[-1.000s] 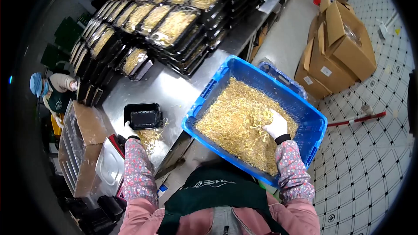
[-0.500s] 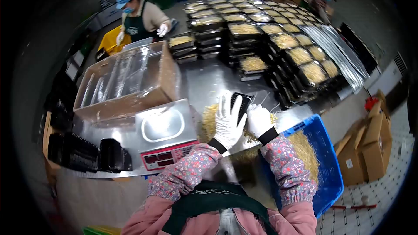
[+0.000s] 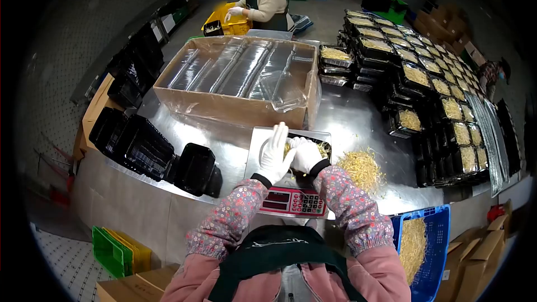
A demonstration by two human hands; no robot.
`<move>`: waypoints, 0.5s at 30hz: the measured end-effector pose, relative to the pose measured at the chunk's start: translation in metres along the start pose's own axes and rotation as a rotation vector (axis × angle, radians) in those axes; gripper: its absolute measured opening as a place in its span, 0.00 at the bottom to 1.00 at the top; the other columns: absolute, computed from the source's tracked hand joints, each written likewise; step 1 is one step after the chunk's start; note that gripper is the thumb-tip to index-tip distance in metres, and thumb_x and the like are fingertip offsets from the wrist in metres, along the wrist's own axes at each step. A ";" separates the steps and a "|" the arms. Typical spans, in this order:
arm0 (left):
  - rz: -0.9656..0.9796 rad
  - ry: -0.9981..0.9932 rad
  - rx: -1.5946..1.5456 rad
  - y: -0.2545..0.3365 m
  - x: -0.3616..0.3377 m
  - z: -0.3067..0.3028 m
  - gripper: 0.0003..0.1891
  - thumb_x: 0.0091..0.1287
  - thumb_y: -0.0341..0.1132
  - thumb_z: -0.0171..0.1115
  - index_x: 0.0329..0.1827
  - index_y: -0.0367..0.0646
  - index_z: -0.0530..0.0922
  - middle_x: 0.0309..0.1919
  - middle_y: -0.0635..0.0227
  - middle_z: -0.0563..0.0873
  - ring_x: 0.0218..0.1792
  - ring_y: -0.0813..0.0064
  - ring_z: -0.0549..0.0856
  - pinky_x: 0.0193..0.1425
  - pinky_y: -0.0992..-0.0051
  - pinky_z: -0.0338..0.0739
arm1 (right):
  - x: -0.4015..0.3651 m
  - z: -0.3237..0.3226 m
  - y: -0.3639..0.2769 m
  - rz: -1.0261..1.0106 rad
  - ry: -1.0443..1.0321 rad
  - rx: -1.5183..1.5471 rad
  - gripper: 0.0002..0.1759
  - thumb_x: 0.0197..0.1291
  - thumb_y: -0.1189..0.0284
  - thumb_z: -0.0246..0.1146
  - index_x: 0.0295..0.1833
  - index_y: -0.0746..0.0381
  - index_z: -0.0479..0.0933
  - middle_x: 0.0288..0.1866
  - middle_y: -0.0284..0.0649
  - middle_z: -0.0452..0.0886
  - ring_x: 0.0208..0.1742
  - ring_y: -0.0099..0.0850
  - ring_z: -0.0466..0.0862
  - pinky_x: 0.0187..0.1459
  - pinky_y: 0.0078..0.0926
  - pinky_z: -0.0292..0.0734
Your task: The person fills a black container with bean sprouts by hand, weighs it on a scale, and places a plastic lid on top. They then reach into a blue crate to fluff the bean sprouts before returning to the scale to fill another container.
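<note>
A black plastic tray with bean sprouts in it sits on the digital scale, mostly covered by my gloved hands. My left hand is at the tray's left side, its fingers stretched out and pointing away from me. Over the tray, my right hand has its fingers curled in against the sprouts; their tips are partly hidden. A loose pile of bean sprouts lies on the steel table just right of the scale.
Behind the scale stands a carton of clear plastic lids. Stacked black trays are at left, and filled packs rise at right. A blue crate holds more sprouts. A co-worker stands beyond the carton.
Both hands and the black tray have moved left from beside the sprout pile onto the scale. My view has turned left. The co-worker has turned towards the yellow crate.
</note>
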State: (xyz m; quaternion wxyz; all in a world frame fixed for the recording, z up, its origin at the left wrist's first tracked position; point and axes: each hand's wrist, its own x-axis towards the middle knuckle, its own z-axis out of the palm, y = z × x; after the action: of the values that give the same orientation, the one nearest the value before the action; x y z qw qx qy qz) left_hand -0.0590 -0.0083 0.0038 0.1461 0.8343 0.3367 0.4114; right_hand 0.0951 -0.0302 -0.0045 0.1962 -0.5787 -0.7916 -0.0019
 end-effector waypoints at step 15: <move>0.008 -0.330 0.343 0.009 0.013 0.020 0.24 0.72 0.41 0.52 0.71 0.50 0.72 0.69 0.55 0.74 0.68 0.51 0.72 0.75 0.55 0.61 | -0.031 -0.039 0.061 0.014 -0.227 -0.358 0.17 0.53 0.74 0.60 0.50 0.64 0.76 0.40 0.46 0.84 0.41 0.43 0.85 0.36 0.38 0.82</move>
State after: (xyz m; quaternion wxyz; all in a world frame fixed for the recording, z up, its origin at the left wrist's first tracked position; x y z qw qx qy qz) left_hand -0.0334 -0.0056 0.0039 0.0534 0.9041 0.3701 0.2068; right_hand 0.1706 -0.0478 0.0083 -0.0001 -0.6062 -0.7917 -0.0757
